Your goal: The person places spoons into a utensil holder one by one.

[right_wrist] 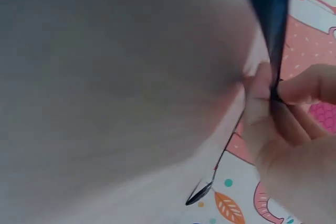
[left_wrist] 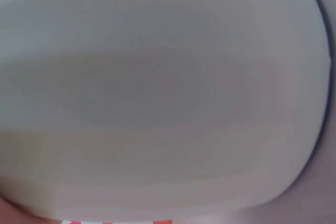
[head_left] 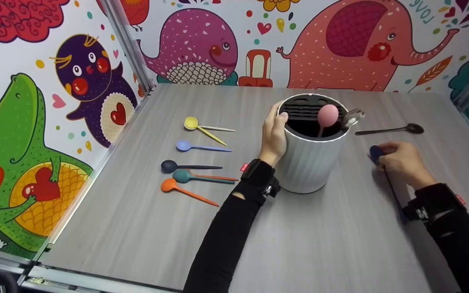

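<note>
A white ribbed utensil holder point(head_left: 310, 162) with a black slotted insert point(head_left: 299, 108) stands upright on the table. My left hand point(head_left: 274, 136) holds its left side, thumb at the rim; the holder's wall point(left_wrist: 157, 87) fills the left wrist view. A pink spoon point(head_left: 328, 115) and a clear, shiny spoon point(head_left: 353, 118) stick up from the holder. To the right of the holder, my right hand point(head_left: 404, 160) pinches a dark blue spoon point(head_left: 376, 154) close to its bowl, the handle running back toward the wrist. In the right wrist view the spoon point(right_wrist: 273, 19) passes between thumb and fingers.
Left of the holder lie several spoons: yellow point(head_left: 191, 123) crossing a white one point(head_left: 218, 129), periwinkle point(head_left: 183, 145), navy point(head_left: 169, 166), teal point(head_left: 182, 176) over an orange one, and another orange point(head_left: 168, 185). A dark spoon point(head_left: 414, 128) lies at right. Printed panels point(head_left: 259, 40) border the grey table point(head_left: 136, 228).
</note>
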`<state>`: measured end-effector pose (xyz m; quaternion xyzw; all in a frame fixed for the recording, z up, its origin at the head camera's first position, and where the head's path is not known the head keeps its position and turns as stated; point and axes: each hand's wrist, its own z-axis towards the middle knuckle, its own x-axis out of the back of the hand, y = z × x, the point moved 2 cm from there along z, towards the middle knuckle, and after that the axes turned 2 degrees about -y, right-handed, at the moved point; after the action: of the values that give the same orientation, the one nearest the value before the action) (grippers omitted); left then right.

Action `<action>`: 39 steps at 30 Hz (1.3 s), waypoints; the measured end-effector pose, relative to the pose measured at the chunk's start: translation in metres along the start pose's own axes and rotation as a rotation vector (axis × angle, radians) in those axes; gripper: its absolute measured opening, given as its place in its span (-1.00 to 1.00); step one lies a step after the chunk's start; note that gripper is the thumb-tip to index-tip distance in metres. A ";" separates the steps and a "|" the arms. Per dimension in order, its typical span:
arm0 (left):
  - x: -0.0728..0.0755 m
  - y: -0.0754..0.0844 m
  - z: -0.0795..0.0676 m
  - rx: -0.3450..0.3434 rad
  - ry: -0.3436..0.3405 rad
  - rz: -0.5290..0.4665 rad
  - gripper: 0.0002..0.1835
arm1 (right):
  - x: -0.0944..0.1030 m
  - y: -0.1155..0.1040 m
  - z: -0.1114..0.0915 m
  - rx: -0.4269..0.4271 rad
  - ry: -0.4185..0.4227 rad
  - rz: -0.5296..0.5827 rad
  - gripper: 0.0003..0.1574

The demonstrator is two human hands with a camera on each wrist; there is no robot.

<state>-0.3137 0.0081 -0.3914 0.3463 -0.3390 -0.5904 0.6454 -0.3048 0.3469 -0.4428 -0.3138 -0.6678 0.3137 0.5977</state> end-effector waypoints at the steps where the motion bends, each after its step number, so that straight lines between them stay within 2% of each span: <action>1: 0.000 0.000 0.000 0.003 -0.002 0.001 -0.34 | -0.001 -0.003 -0.002 -0.027 -0.023 0.078 -0.35; 8: 0.001 0.000 0.000 0.008 0.001 0.006 -0.34 | -0.006 -0.027 -0.009 -0.168 -0.202 0.653 -0.78; 11: 0.001 0.000 0.000 0.011 -0.001 0.004 -0.33 | -0.010 -0.038 -0.013 -0.148 -0.237 0.810 -0.79; 13: 0.000 0.000 0.000 0.014 -0.005 0.003 -0.33 | -0.012 -0.045 -0.015 -0.102 -0.246 0.868 -0.73; 16: 0.000 0.000 0.000 0.007 -0.003 -0.002 -0.33 | -0.015 -0.053 -0.018 -0.032 -0.253 0.899 -0.74; 20: 0.000 0.001 0.000 -0.004 0.007 -0.007 -0.35 | -0.018 -0.063 -0.023 0.028 -0.203 0.859 -0.84; 24: -0.001 0.001 0.001 -0.006 0.005 -0.012 -0.34 | -0.014 -0.073 -0.027 0.067 -0.148 0.791 -0.64; 29: -0.002 0.001 0.002 -0.010 -0.001 -0.019 -0.34 | -0.008 -0.088 -0.033 0.147 -0.177 0.809 -0.47; 39: -0.001 0.001 0.001 -0.008 0.007 -0.012 -0.34 | -0.001 -0.120 -0.047 0.288 -0.160 0.844 -0.41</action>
<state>-0.3141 0.0086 -0.3901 0.3478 -0.3323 -0.5944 0.6444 -0.2635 0.2757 -0.3442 -0.4472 -0.4748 0.6430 0.4015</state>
